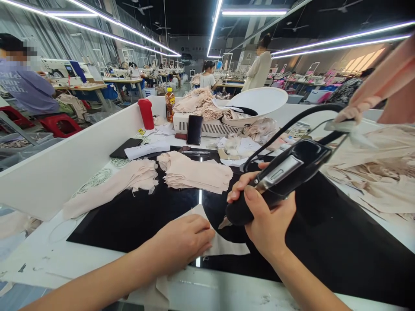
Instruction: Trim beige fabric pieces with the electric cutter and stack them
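Note:
My right hand [269, 216] is wrapped around a black corded power tool [288, 168] with a silver plate on its side. The tool's rounded end points down and left, and a small tip [225, 223] shows beside it, close to the cloth. My left hand [184, 242], fingers bent and together, presses on a pale beige fabric piece [227, 247] on a glossy black board [311, 242]. Part of that piece is hidden under the hand. Beyond it lie a stack of beige fabric pieces [197, 172] and a longer beige bundle [113, 188].
Behind the board stand a phone [194, 129], a red cup [145, 113], a bottle [170, 104] and a white basket [194, 125] heaped with fabric. Beige cloth [379, 168] piles up at the right. The tool's cable [285, 125] arches overhead. A low white wall [65, 168] edges the left side.

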{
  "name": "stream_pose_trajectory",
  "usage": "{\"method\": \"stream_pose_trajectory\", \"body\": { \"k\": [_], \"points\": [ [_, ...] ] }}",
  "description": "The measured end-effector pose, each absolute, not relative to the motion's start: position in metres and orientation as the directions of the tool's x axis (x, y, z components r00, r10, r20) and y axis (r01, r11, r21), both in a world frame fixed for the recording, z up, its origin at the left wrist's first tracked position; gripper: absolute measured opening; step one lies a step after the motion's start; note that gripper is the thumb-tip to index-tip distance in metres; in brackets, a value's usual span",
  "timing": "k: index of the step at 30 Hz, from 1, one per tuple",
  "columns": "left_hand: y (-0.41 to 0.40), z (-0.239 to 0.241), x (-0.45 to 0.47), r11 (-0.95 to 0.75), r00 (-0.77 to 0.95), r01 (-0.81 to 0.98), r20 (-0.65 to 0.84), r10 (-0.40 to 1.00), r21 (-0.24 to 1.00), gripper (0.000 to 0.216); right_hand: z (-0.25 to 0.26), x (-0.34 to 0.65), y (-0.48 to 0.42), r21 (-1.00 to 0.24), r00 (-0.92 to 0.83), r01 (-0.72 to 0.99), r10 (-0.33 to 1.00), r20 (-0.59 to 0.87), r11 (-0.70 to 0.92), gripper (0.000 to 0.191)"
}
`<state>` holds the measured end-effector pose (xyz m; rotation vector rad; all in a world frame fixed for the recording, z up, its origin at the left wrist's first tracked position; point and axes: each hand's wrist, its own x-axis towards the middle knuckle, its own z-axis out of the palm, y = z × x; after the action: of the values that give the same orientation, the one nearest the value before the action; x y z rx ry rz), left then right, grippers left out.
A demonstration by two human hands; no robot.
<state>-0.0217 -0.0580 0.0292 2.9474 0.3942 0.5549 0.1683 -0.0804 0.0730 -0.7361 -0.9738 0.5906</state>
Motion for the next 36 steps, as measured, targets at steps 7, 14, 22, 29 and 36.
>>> {"method": "stream_pose_trajectory", "body": {
  "k": [7, 14, 22, 29, 36],
  "points": [
    [-0.060, 0.027, -0.024, -0.965, 0.888, 0.227, 0.378, 0.261, 0.132, 0.016, 0.071, 0.160, -0.077, -0.759, 0.433, -0.114, 0.720, 0.542, 0.641, 0.039],
    [-0.061, 0.022, -0.025, -0.962, 0.882, 0.232, 0.386, 0.270, 0.142, 0.015, 0.070, 0.154, -0.074, -0.759, 0.429, -0.123, 0.724, 0.540, 0.639, 0.041],
    [-0.060, 0.021, -0.028, -0.957, 0.887, 0.236, 0.364, 0.284, 0.170, 0.016, 0.073, 0.154, -0.077, -0.762, 0.417, -0.123, 0.730, 0.542, 0.636, 0.037],
    [-0.063, 0.024, -0.026, -0.953, 0.859, 0.220, 0.423, 0.289, 0.207, 0.017, 0.081, 0.182, -0.102, -0.774, 0.485, -0.061, 0.696, 0.529, 0.630, 0.043],
    [-0.083, 0.024, -0.007, -0.931, 0.857, 0.239, 0.391, 0.336, 0.276, 0.023, 0.073, 0.190, -0.121, -0.774, 0.491, -0.030, 0.684, 0.540, 0.633, 0.043]
  ]
}}
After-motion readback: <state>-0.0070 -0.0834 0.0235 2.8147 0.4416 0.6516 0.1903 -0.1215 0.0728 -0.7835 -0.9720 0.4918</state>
